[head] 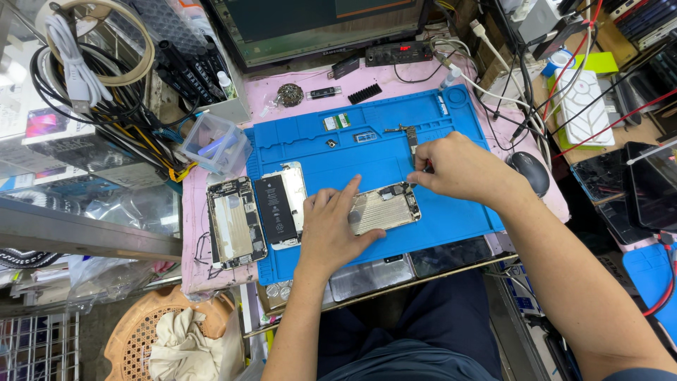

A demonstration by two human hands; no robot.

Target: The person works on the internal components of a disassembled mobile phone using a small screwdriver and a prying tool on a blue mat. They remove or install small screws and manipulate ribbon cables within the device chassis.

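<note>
Blue mat (451, 212): phone frame (384, 208) under left fingers (345, 197).

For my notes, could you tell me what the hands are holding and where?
The left hand presses flat on the opened phone panel, steadying it. The right hand pinches a thin tool at its lower end.
</note>
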